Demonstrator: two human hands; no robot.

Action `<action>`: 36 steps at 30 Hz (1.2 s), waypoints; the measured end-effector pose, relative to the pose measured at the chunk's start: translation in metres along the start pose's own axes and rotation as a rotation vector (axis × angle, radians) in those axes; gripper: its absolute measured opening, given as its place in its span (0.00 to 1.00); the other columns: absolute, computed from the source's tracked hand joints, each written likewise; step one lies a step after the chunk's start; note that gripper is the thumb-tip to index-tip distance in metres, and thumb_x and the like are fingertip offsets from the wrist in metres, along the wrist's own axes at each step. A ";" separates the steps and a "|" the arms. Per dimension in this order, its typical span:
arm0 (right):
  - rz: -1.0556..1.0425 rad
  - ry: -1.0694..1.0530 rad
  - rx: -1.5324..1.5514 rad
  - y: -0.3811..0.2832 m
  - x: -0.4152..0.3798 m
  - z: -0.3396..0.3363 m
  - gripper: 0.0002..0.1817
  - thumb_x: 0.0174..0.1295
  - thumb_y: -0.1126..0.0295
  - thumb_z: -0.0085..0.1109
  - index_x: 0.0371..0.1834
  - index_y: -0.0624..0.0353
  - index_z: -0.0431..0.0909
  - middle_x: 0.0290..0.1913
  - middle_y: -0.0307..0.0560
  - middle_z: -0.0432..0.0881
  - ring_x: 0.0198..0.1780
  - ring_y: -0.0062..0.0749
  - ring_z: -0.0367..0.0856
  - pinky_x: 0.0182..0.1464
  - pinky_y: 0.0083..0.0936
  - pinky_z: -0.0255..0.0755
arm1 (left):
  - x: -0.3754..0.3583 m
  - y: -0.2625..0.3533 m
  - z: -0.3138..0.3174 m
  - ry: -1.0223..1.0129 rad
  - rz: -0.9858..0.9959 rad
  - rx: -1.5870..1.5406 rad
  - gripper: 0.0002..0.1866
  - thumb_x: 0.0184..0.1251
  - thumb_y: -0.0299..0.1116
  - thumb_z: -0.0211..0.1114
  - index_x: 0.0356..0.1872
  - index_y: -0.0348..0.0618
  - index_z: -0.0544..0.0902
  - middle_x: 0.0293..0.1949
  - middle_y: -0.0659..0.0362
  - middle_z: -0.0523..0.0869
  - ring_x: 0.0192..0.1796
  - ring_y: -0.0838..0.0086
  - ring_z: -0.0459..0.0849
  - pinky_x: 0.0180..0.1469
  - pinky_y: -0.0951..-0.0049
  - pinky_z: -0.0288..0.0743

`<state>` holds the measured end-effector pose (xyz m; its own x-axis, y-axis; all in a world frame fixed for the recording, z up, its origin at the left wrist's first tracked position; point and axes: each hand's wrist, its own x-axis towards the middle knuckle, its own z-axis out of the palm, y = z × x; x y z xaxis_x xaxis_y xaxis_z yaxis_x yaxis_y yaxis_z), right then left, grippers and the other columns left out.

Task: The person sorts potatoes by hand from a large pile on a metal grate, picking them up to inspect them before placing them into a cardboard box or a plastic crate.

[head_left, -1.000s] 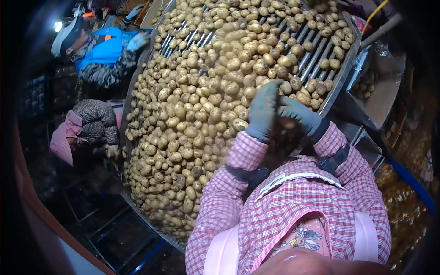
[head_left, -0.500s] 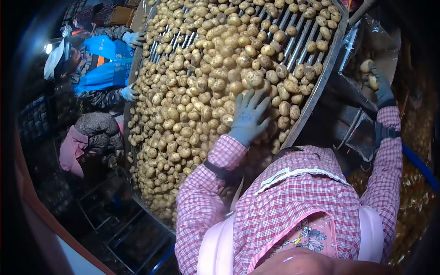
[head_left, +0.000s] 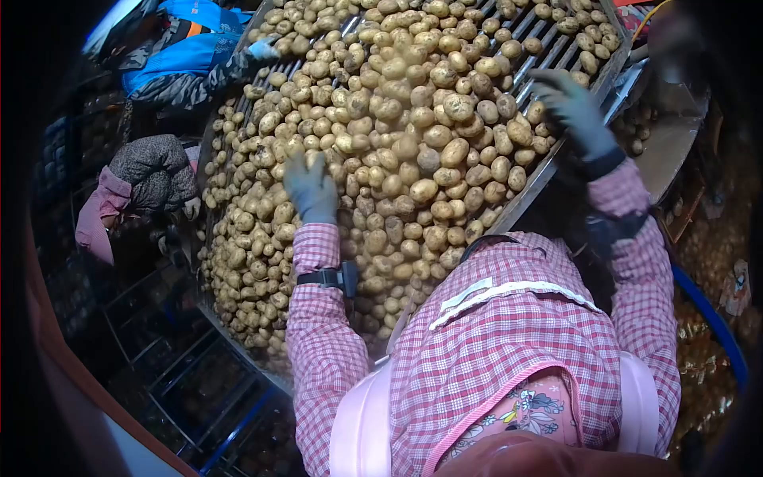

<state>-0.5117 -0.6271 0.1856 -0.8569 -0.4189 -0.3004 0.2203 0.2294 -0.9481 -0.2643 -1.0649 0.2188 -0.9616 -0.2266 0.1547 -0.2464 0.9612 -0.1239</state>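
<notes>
A thick layer of potatoes (head_left: 445,151) covers the sloping roller conveyor. My left hand (head_left: 311,191), in a blue-grey glove, lies over the potatoes left of the middle, fingers apart and slightly blurred; its fingertips touch the pile. My right hand (head_left: 574,111), in the same kind of glove, reaches over the conveyor's right edge near the bare metal rollers (head_left: 556,52). Its fingers are stretched out and I see no potato in it; its palm side is hidden.
The conveyor's metal side rail (head_left: 548,171) runs along the right. Beyond it is a chute (head_left: 671,151) with some potatoes. A blue hose (head_left: 715,318) curves at far right. Across the conveyor are a co-worker in a blue vest (head_left: 191,56) and another person's dark head covering (head_left: 155,175).
My left hand has moved left across the potatoes. My right hand has come from the chute to the conveyor's right edge, and the potatoes it held are gone. The camera view has shifted.
</notes>
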 end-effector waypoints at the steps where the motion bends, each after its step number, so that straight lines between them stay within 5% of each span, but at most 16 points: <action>1: -0.133 -0.077 -0.140 -0.004 0.008 0.039 0.28 0.69 0.62 0.65 0.71 0.52 0.75 0.64 0.44 0.79 0.47 0.27 0.84 0.50 0.24 0.78 | 0.000 -0.006 -0.008 0.081 -0.047 -0.038 0.17 0.67 0.28 0.65 0.56 0.54 0.87 0.67 0.46 0.78 0.67 0.50 0.78 0.72 0.53 0.70; 4: -0.359 -0.198 -0.559 -0.013 0.017 0.119 0.34 0.66 0.61 0.66 0.77 0.48 0.70 0.72 0.48 0.76 0.64 0.44 0.82 0.69 0.38 0.73 | 0.005 0.019 -0.021 0.140 -0.118 -0.308 0.16 0.68 0.30 0.65 0.56 0.50 0.87 0.64 0.46 0.82 0.66 0.52 0.79 0.72 0.54 0.71; 7: -0.199 -0.252 -0.371 0.018 0.062 0.136 0.31 0.65 0.63 0.64 0.73 0.53 0.73 0.61 0.49 0.84 0.58 0.38 0.84 0.63 0.33 0.77 | 0.012 0.078 -0.013 0.022 -0.008 -0.716 0.16 0.69 0.32 0.65 0.57 0.50 0.87 0.57 0.51 0.87 0.61 0.58 0.84 0.68 0.60 0.75; 9: 0.195 -0.188 0.304 -0.025 0.041 0.116 0.16 0.69 0.70 0.57 0.57 0.63 0.81 0.40 0.45 0.83 0.34 0.20 0.82 0.31 0.14 0.76 | 0.014 0.119 -0.017 -0.094 0.029 -0.712 0.16 0.68 0.33 0.66 0.56 0.49 0.86 0.55 0.54 0.88 0.56 0.61 0.86 0.64 0.62 0.77; 11: 0.219 -0.321 0.829 -0.005 0.027 0.079 0.12 0.72 0.71 0.54 0.53 0.62 0.82 0.39 0.43 0.83 0.31 0.19 0.81 0.26 0.12 0.75 | 0.021 0.147 0.001 -0.110 0.131 -0.652 0.16 0.67 0.35 0.67 0.55 0.49 0.85 0.56 0.54 0.87 0.57 0.60 0.85 0.63 0.61 0.77; 15: 0.181 -0.136 0.432 0.002 -0.013 0.046 0.11 0.71 0.74 0.53 0.52 0.63 0.80 0.39 0.42 0.81 0.28 0.20 0.78 0.24 0.17 0.74 | 0.044 0.179 0.022 -0.256 0.138 -0.377 0.18 0.64 0.37 0.69 0.55 0.49 0.83 0.58 0.55 0.85 0.60 0.59 0.82 0.62 0.60 0.77; 18: 0.281 -0.263 0.459 0.021 -0.012 0.052 0.23 0.66 0.79 0.52 0.65 0.61 0.77 0.41 0.43 0.79 0.23 0.15 0.70 0.21 0.15 0.66 | 0.055 0.166 0.053 -0.172 0.195 -0.534 0.21 0.64 0.38 0.70 0.58 0.52 0.83 0.58 0.54 0.85 0.62 0.56 0.81 0.64 0.58 0.76; 19: 0.137 -0.308 0.042 0.018 -0.010 0.062 0.31 0.62 0.75 0.57 0.72 0.55 0.73 0.48 0.49 0.82 0.31 0.24 0.80 0.32 0.24 0.77 | 0.055 0.162 0.058 -0.145 0.211 -0.587 0.20 0.65 0.38 0.70 0.58 0.53 0.83 0.57 0.53 0.85 0.61 0.54 0.81 0.65 0.58 0.76; 21: -0.450 -0.184 -0.553 0.053 0.003 0.093 0.36 0.59 0.71 0.60 0.75 0.50 0.70 0.61 0.54 0.80 0.50 0.41 0.86 0.52 0.36 0.81 | 0.054 0.156 0.054 -0.144 -0.029 -0.878 0.17 0.69 0.37 0.67 0.58 0.52 0.85 0.56 0.51 0.87 0.59 0.55 0.84 0.64 0.59 0.78; 23: -0.196 -0.267 -0.813 0.011 -0.012 0.119 0.37 0.58 0.67 0.61 0.75 0.48 0.69 0.74 0.54 0.70 0.67 0.52 0.79 0.67 0.40 0.73 | 0.054 0.142 0.050 -0.135 -0.306 -1.128 0.16 0.71 0.35 0.66 0.58 0.48 0.85 0.56 0.50 0.88 0.58 0.58 0.86 0.62 0.61 0.79; 25: -0.151 -0.276 -0.958 -0.004 -0.013 0.136 0.30 0.59 0.70 0.58 0.70 0.48 0.73 0.74 0.61 0.67 0.63 0.56 0.80 0.62 0.45 0.76 | 0.048 0.134 0.021 -0.038 -0.475 -1.293 0.15 0.73 0.33 0.64 0.57 0.43 0.85 0.56 0.49 0.88 0.57 0.62 0.87 0.59 0.65 0.81; 29: -0.152 -0.293 -1.137 -0.003 0.008 0.142 0.24 0.64 0.71 0.54 0.65 0.49 0.77 0.67 0.62 0.75 0.60 0.58 0.82 0.60 0.47 0.77 | 0.014 0.140 0.008 -0.012 -0.222 -1.045 0.13 0.74 0.33 0.64 0.53 0.42 0.88 0.50 0.48 0.91 0.52 0.62 0.89 0.57 0.65 0.81; 33: -0.186 -0.290 -1.048 -0.001 0.018 0.128 0.22 0.64 0.72 0.56 0.62 0.50 0.80 0.61 0.63 0.81 0.60 0.58 0.83 0.58 0.48 0.79 | 0.004 0.192 0.006 -0.268 0.115 -0.465 0.17 0.63 0.42 0.70 0.49 0.48 0.89 0.46 0.52 0.91 0.48 0.56 0.88 0.56 0.59 0.80; 34: -0.220 -0.301 -0.945 -0.002 0.019 0.119 0.25 0.62 0.69 0.60 0.64 0.57 0.77 0.57 0.61 0.83 0.57 0.52 0.84 0.57 0.42 0.77 | 0.006 0.202 0.011 -0.188 0.144 -0.425 0.17 0.62 0.42 0.70 0.49 0.49 0.88 0.46 0.52 0.91 0.48 0.56 0.88 0.56 0.60 0.80; 36: 0.028 -0.401 -0.306 0.007 0.023 0.098 0.25 0.64 0.66 0.62 0.65 0.62 0.77 0.55 0.55 0.85 0.55 0.43 0.85 0.55 0.37 0.78 | 0.008 0.211 0.027 -0.037 0.201 -0.345 0.17 0.60 0.41 0.70 0.49 0.49 0.88 0.45 0.53 0.91 0.48 0.57 0.87 0.55 0.60 0.80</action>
<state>-0.4844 -0.7211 0.1621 -0.5930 -0.6998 -0.3983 0.0423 0.4670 -0.8833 -0.3278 -0.8679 0.1671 -0.9918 -0.0281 0.1248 -0.0041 0.9820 0.1890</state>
